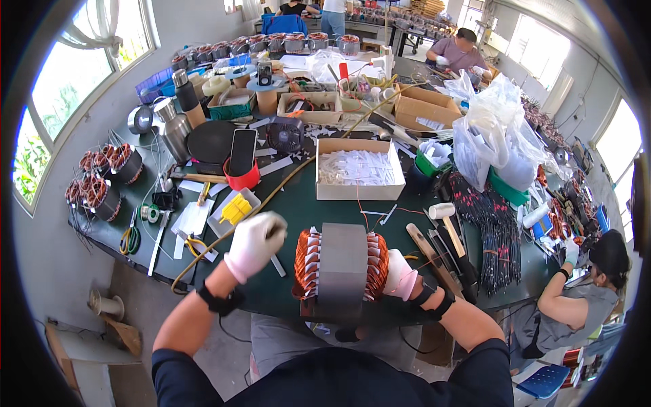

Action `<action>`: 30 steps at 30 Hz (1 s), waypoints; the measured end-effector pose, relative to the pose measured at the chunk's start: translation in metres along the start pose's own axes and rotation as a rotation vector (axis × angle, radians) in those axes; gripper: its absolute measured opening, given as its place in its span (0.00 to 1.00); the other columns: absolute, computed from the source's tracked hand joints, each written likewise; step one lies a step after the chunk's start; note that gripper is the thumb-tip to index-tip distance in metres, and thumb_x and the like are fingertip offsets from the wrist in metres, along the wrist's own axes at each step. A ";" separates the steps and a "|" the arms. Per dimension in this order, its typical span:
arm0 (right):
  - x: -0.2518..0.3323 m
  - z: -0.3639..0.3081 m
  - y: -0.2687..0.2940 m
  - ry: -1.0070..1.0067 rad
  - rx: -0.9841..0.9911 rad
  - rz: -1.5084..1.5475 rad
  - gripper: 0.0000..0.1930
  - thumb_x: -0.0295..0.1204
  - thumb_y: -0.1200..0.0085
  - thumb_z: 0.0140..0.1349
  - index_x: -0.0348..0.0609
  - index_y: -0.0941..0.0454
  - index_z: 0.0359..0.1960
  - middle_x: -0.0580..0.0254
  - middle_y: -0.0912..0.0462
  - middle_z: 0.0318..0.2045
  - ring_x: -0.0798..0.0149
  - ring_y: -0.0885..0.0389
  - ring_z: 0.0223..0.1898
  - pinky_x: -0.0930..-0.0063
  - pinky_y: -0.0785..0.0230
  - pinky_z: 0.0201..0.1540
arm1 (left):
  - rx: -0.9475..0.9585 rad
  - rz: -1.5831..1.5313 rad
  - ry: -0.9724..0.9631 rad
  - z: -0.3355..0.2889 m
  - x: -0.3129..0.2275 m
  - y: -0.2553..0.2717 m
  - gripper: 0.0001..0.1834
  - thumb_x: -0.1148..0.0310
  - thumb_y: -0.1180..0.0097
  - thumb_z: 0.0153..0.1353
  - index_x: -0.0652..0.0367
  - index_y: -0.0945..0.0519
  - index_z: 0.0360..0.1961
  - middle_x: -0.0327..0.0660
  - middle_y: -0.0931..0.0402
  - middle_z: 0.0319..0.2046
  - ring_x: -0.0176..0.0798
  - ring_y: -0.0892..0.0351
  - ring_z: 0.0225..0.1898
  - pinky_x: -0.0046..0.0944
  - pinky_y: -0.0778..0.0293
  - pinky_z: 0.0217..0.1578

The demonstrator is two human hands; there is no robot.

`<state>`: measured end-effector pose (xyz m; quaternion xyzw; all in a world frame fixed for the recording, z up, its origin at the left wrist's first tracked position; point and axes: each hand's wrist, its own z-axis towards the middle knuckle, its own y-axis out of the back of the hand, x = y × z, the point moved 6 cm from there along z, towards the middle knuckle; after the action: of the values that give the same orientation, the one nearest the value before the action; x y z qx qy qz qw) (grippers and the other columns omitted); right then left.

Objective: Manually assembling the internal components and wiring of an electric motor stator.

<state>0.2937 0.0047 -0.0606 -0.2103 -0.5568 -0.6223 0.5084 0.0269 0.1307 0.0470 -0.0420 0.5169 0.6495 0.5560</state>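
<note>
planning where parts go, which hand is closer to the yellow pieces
Left. The left hand is just right of the yellow pieces; the right hand is much farther right, at the copper coil's right end.

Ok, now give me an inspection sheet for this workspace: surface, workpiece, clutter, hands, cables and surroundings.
Surface: dark green tabletop, crowded.
Workpiece: grey core with copper windings showing at both ends, near the front edge.
Clutter: open box of white slips, mallet, scissors, phone.
Hands: left hand gloved, curled, apart from the core, contents unclear; right hand gloved, at the right-side windings.
Cables: bundled dark leads at right.
Surroundings: co-worker at right, others farther back; bright window at left.
</note>
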 end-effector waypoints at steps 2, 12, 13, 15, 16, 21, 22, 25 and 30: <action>0.004 -0.006 0.006 0.077 -0.033 -0.118 0.10 0.28 0.62 0.75 0.43 0.28 0.51 0.64 0.24 0.41 0.62 0.22 0.42 0.64 0.25 0.52 | 0.071 -0.022 -0.010 0.049 -0.007 -0.010 0.04 0.75 0.38 0.57 0.63 0.18 0.33 0.47 0.18 0.31 0.41 0.18 0.28 0.38 0.24 0.33; 0.021 -0.008 0.005 -0.251 0.130 -0.011 0.14 0.19 0.49 0.68 0.37 0.24 0.54 0.62 0.18 0.47 0.64 0.17 0.47 0.72 0.22 0.51 | 0.244 0.077 -0.155 0.190 0.060 -0.110 0.12 0.72 0.49 0.60 0.61 0.15 0.39 0.51 0.17 0.36 0.58 0.18 0.39 0.51 0.22 0.46; 0.021 -0.008 0.005 -0.253 0.133 -0.012 0.14 0.19 0.49 0.68 0.37 0.24 0.54 0.62 0.18 0.47 0.64 0.17 0.47 0.72 0.22 0.51 | 0.262 0.093 -0.166 0.192 0.063 -0.116 0.14 0.69 0.51 0.63 0.59 0.14 0.43 0.51 0.16 0.39 0.59 0.18 0.42 0.52 0.23 0.49; 0.034 -0.003 0.006 -0.084 0.088 -0.012 0.12 0.19 0.52 0.70 0.37 0.26 0.53 0.64 0.21 0.45 0.65 0.19 0.45 0.71 0.23 0.51 | 0.222 0.112 -0.208 0.195 0.063 -0.119 0.14 0.70 0.50 0.63 0.60 0.14 0.42 0.51 0.16 0.38 0.59 0.18 0.43 0.52 0.23 0.49; 0.031 -0.004 0.005 -0.087 0.093 -0.011 0.12 0.19 0.52 0.70 0.37 0.26 0.53 0.64 0.21 0.45 0.65 0.19 0.45 0.71 0.23 0.51 | 0.182 0.133 -0.252 0.195 0.058 -0.118 0.13 0.71 0.49 0.63 0.60 0.14 0.42 0.51 0.16 0.38 0.58 0.18 0.44 0.52 0.23 0.50; 0.005 -0.009 -0.008 -0.451 -0.112 1.672 0.12 0.24 0.68 0.77 0.42 0.31 0.54 0.67 0.30 0.37 0.69 0.29 0.37 0.73 0.28 0.45 | 0.177 0.045 -0.118 0.198 0.054 -0.110 0.13 0.75 0.50 0.59 0.62 0.17 0.43 0.53 0.17 0.39 0.58 0.18 0.44 0.49 0.23 0.50; 0.004 -0.010 -0.012 -0.512 -0.176 1.940 0.13 0.26 0.71 0.78 0.43 0.32 0.55 0.68 0.32 0.36 0.70 0.31 0.36 0.74 0.30 0.43 | 0.175 0.047 -0.113 0.198 0.055 -0.106 0.13 0.75 0.50 0.59 0.62 0.17 0.43 0.53 0.17 0.39 0.58 0.18 0.44 0.49 0.23 0.50; -0.005 -0.011 -0.003 -0.398 -0.078 1.244 0.12 0.23 0.64 0.74 0.41 0.31 0.54 0.67 0.29 0.39 0.69 0.27 0.38 0.73 0.26 0.45 | 0.273 0.062 -0.072 0.194 0.059 -0.108 0.15 0.73 0.49 0.63 0.63 0.17 0.48 0.54 0.16 0.44 0.57 0.17 0.48 0.47 0.23 0.53; 0.014 -0.009 0.005 -0.175 0.054 -0.109 0.13 0.18 0.55 0.68 0.37 0.26 0.52 0.65 0.24 0.44 0.69 0.21 0.44 0.74 0.23 0.48 | 0.182 -0.063 -0.102 0.188 0.057 -0.103 0.16 0.69 0.47 0.69 0.65 0.18 0.54 0.53 0.15 0.47 0.53 0.14 0.48 0.44 0.21 0.52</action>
<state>0.2951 -0.0080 -0.0496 -0.2194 -0.6262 -0.6131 0.4288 0.1816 0.2889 0.0334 0.0256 0.5430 0.5834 0.6034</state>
